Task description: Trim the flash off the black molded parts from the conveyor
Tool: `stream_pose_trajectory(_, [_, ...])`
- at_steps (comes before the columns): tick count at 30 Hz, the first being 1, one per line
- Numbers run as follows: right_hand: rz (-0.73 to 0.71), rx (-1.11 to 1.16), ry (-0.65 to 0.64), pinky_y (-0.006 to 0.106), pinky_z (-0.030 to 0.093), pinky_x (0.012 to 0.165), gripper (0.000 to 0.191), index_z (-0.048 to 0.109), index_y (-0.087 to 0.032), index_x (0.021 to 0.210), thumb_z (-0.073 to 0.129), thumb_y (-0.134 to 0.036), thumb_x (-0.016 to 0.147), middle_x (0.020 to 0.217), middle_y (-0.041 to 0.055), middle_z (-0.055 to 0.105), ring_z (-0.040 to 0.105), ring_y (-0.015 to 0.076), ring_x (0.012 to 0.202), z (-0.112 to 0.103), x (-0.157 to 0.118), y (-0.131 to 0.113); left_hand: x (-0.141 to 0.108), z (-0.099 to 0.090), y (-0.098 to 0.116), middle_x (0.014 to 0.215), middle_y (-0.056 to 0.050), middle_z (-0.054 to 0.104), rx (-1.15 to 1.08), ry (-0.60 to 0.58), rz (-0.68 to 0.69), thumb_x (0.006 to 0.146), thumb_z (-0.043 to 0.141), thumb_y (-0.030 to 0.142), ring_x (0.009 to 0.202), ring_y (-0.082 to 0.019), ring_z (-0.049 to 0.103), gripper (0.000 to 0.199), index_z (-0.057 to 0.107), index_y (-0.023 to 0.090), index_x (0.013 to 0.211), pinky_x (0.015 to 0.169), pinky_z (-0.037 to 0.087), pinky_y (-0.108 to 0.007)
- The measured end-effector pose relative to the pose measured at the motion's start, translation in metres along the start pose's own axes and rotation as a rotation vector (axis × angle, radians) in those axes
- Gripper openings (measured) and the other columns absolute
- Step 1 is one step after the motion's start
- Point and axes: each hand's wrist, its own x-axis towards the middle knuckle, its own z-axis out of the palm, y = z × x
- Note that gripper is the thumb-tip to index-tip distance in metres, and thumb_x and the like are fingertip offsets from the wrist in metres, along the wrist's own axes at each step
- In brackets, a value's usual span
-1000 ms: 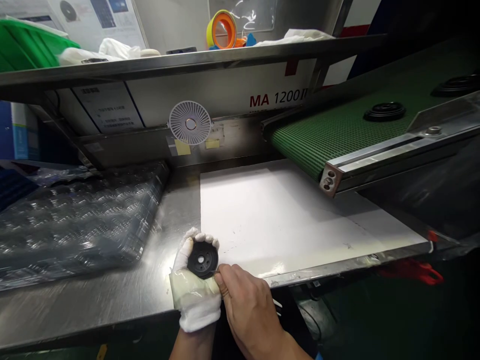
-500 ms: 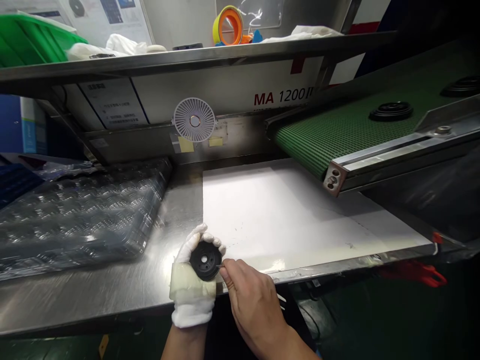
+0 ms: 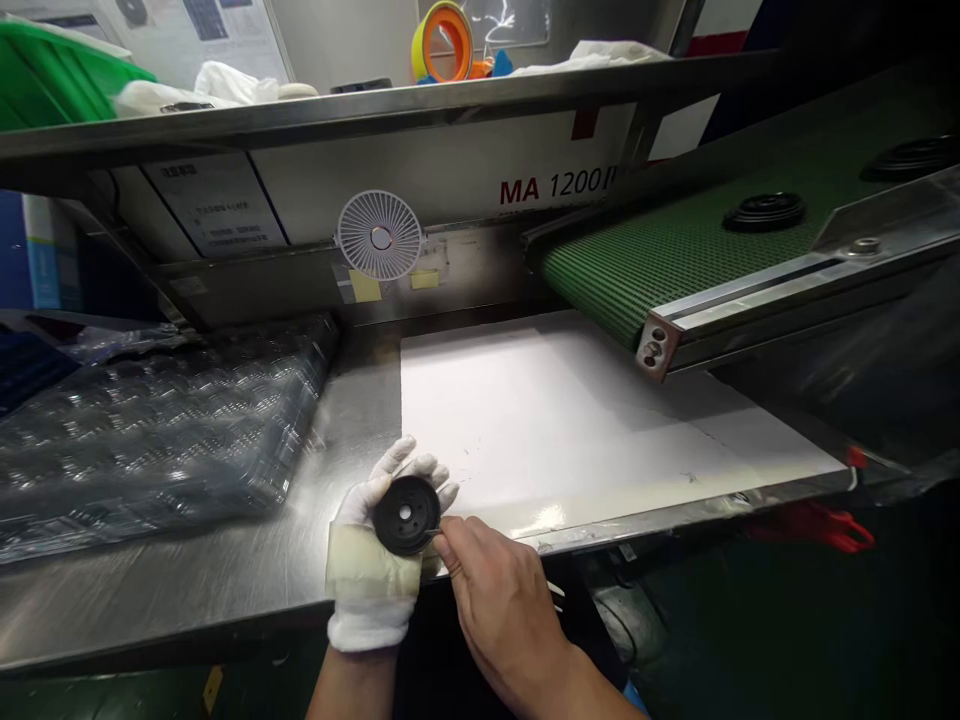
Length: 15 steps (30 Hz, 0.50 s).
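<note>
A round black plastic disc [image 3: 400,522] with a pale center hole and several small holes lies in the palm of my left hand [image 3: 371,545]. That hand wears a white glove with a yellowish wrap, its thumb and fingers cupped around the disc's far side. My bare right hand [image 3: 504,590] pinches a thin, light-coloured tool [image 3: 434,532] between thumb and forefinger. The tool's tip meets the disc's right rim; its exact kind is too small to make out. Both hands are over the front edge of the metal bench.
A white sheet [image 3: 510,420] covers part of the metal bench [image 3: 247,560]. Clear plastic trays [image 3: 172,420] are stacked at left. A green conveyor belt [image 3: 637,260] carries black round parts [image 3: 765,212] at right. A small fan [image 3: 381,237] stands below the shelf [image 3: 420,105].
The fingers of my left hand have spread a little from the disc, which is turned slightly in the palm. The right hand keeps its pinch at the rim. The whole view has shifted slightly.
</note>
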Motion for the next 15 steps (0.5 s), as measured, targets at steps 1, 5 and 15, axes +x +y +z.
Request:
stream_pose_trajectory(1, [0.011,-0.009,0.005,0.031,0.022,0.056,0.03,0.047,-0.024,0.081,0.026,-0.032,0.102,0.071,-0.0025,0.052,0.048,0.0161,0.061,-0.001,0.0,0.001,-0.001,0.0,0.001,0.087,-0.012,0.063,-0.01,-0.003,0.001,0.074,0.057,0.017,0.082,-0.023,0.061,0.034,0.063,0.01,0.107,0.075,0.053,-0.041])
stream_pose_trajectory(5, [0.024,-0.022,0.008,0.031,0.021,0.057,0.03,0.047,-0.024,0.081,0.026,-0.031,0.102,0.07,-0.0024,0.052,0.048,0.0162,0.061,0.001,-0.002,0.0,0.003,0.001,-0.004,0.069,-0.003,0.057,-0.062,0.041,0.076,0.077,0.059,0.017,0.066,-0.014,0.057,0.019,0.064,0.012,0.094,0.064,0.051,-0.029])
stream_pose_trajectory(15, [0.006,-0.002,-0.003,0.031,0.021,0.057,0.031,0.047,-0.024,0.081,0.025,-0.031,0.102,0.072,-0.0018,0.053,0.049,0.0169,0.062,0.009,-0.008,-0.004,0.006,-0.006,-0.007,0.088,-0.008,0.063,0.003,0.053,0.098,0.077,0.058,0.017,0.086,-0.02,0.061,0.029,0.064,0.015,0.106,0.082,0.052,-0.039])
